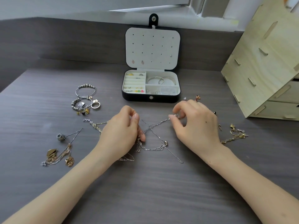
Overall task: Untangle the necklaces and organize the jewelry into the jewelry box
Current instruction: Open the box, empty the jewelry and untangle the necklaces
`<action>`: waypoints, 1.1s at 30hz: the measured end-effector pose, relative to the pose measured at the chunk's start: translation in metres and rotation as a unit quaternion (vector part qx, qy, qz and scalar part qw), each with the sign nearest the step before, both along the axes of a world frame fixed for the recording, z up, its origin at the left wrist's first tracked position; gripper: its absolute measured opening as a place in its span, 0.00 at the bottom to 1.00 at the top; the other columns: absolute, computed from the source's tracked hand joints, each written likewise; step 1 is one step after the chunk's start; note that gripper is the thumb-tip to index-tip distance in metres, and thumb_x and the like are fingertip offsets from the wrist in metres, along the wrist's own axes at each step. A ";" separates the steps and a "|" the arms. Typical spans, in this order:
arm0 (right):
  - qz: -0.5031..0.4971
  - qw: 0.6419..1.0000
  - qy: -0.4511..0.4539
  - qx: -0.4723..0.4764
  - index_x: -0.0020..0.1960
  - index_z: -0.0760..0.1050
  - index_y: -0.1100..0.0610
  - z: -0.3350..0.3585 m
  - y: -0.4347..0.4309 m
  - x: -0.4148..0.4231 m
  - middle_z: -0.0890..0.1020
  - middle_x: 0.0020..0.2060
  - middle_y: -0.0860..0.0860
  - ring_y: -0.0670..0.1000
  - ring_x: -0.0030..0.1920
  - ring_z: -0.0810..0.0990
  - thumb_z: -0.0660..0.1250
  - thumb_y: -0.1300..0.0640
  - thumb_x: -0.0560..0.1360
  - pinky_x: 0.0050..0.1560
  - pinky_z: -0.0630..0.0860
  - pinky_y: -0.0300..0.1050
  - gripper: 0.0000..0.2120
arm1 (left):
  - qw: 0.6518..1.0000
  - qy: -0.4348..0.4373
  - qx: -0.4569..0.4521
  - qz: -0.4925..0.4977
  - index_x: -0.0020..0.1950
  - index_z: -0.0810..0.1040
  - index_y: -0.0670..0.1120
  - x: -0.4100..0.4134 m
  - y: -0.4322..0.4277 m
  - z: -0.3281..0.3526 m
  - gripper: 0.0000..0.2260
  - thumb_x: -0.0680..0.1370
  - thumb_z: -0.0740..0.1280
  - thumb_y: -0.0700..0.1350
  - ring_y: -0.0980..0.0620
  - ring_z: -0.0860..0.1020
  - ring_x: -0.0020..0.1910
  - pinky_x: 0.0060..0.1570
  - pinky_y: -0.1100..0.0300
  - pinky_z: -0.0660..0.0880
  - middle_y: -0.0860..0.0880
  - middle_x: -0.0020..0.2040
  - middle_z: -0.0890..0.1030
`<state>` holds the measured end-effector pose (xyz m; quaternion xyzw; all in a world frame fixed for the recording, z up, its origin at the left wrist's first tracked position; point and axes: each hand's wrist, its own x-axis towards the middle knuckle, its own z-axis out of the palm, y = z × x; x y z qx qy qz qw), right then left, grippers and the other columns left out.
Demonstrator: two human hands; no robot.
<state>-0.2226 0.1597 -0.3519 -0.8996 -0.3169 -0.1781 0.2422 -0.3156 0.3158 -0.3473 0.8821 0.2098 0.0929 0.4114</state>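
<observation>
A knot of thin silver necklace chains (153,139) lies on the dark desk between my hands. My left hand (121,131) pinches the chains at the knot's left side. My right hand (194,125) pinches one chain end near a small ring, pulled taut to the right. The black jewelry box (151,98) stands open behind them, its lid upright with a few earrings pinned. Rings, studs and silver bangles lie in its compartments.
Beaded bracelets and a ring (85,101) lie to the left. A gold and silver chain pile (59,157) sits at the near left, a gold chain (234,135) at the right. A wooden drawer unit (267,67) stands at the right. Small earrings (197,97) lie beside the box.
</observation>
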 end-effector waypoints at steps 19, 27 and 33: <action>0.091 0.943 0.309 0.080 0.40 0.71 0.56 0.014 0.007 -0.012 0.79 0.36 0.48 0.41 0.33 0.72 0.62 0.60 0.78 0.37 0.66 0.35 0.08 | 0.982 -0.036 -0.183 -0.010 0.46 0.72 0.48 0.001 0.005 0.004 0.09 0.73 0.71 0.43 0.59 0.70 0.24 0.29 0.67 0.67 0.54 0.26 0.76; 0.089 0.807 0.543 0.215 0.39 0.69 0.59 0.029 0.003 -0.007 0.72 0.23 0.47 0.43 0.22 0.63 0.60 0.62 0.80 0.23 0.60 0.32 0.10 | 0.990 -0.014 -0.132 -0.038 0.36 0.79 0.47 0.004 0.007 0.005 0.09 0.73 0.71 0.49 0.56 0.69 0.28 0.33 0.62 0.66 0.51 0.29 0.75; 0.072 0.856 0.506 0.082 0.39 0.75 0.58 0.032 -0.001 -0.002 0.70 0.18 0.45 0.41 0.20 0.64 0.66 0.54 0.77 0.23 0.60 0.28 0.10 | 0.995 0.001 -0.084 -0.053 0.38 0.80 0.48 0.017 0.010 0.009 0.09 0.77 0.66 0.49 0.57 0.70 0.26 0.35 0.58 0.69 0.55 0.26 0.76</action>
